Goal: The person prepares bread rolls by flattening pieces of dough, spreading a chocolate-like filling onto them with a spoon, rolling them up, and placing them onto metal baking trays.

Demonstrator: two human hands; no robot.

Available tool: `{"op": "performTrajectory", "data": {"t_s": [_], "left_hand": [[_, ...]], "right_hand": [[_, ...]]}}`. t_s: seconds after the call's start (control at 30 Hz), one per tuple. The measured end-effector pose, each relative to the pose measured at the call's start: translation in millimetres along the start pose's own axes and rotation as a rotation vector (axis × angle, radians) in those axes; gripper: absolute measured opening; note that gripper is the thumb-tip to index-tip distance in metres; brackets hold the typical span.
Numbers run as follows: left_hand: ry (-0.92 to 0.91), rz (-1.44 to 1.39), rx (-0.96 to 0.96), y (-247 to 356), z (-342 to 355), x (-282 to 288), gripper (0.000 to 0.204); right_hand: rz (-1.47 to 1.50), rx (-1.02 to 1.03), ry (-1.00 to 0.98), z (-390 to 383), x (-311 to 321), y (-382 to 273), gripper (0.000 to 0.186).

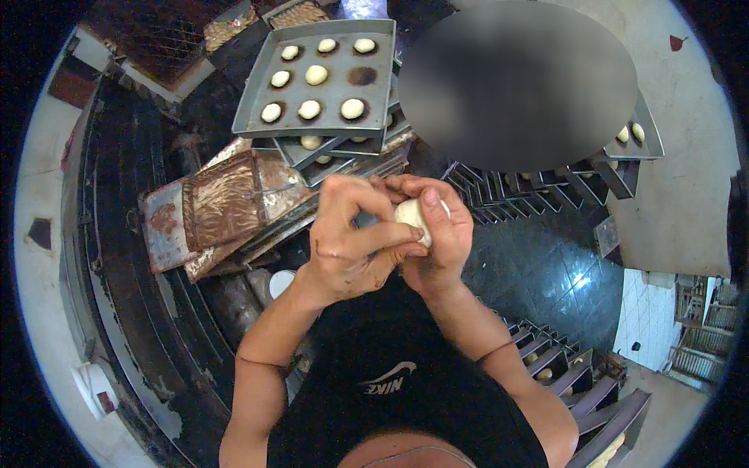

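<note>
A pale dough ball (410, 214) is cupped in my right hand (450, 238), its fingers curled around it and the thumb lying along it. My left hand (343, 240) is closed too, thumb and forefinger pinching the ball's near edge. Both hands meet in front of my chest, just this side of a metal tray (246, 117). On that tray stand several round dough pieces (316, 75) in rows, each on a dark round mark. One such mark (361, 76), toward the right, bears no dough. The ball's underside is hidden by my fingers.
More trays with dough (311, 143) are stacked under the top one. Left of them lies a rusty, stained metal sheet (226, 199). Racks of trays (538, 195) stand at right and lower right (577, 382). A blurred patch covers the upper right.
</note>
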State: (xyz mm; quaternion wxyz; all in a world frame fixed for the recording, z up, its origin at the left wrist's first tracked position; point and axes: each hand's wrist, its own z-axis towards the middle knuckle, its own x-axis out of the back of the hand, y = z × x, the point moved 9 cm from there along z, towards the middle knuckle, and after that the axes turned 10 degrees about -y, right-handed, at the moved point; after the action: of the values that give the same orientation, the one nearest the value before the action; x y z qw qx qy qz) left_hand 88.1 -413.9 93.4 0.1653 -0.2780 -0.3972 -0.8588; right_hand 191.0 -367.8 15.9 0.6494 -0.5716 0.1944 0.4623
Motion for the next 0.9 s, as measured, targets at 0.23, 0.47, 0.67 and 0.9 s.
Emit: {"op": "performTrajectory", "data": {"t_s": [0.23, 0.47, 0.67, 0.9], "left_hand": [[-0.066, -1.25, 0.528, -97.3, 36.1, -91.8, 0.113], [-0.103, -1.085, 0.545, -178.0, 29.3, -86.5, 0.102], [0.183, -0.884, 0.832, -329.1, -29.2, -0.3, 0.067], [0.125, -0.323, 0.722, -451.0, -39.1, 73.7, 0.041]], "right_hand": [[0.144, 0.055, 0.024, 16.7, 51.3, -2.6, 0.03], [0.049, -0.052, 0.16, 67.7, 93.6, 50.8, 0.026], [-0.374, -0.3, 0.352, 131.6, 145.8, 150.9, 0.029], [-1.753, -0.27, -0.317, 350.7, 183.6, 230.7, 0.033]]}}
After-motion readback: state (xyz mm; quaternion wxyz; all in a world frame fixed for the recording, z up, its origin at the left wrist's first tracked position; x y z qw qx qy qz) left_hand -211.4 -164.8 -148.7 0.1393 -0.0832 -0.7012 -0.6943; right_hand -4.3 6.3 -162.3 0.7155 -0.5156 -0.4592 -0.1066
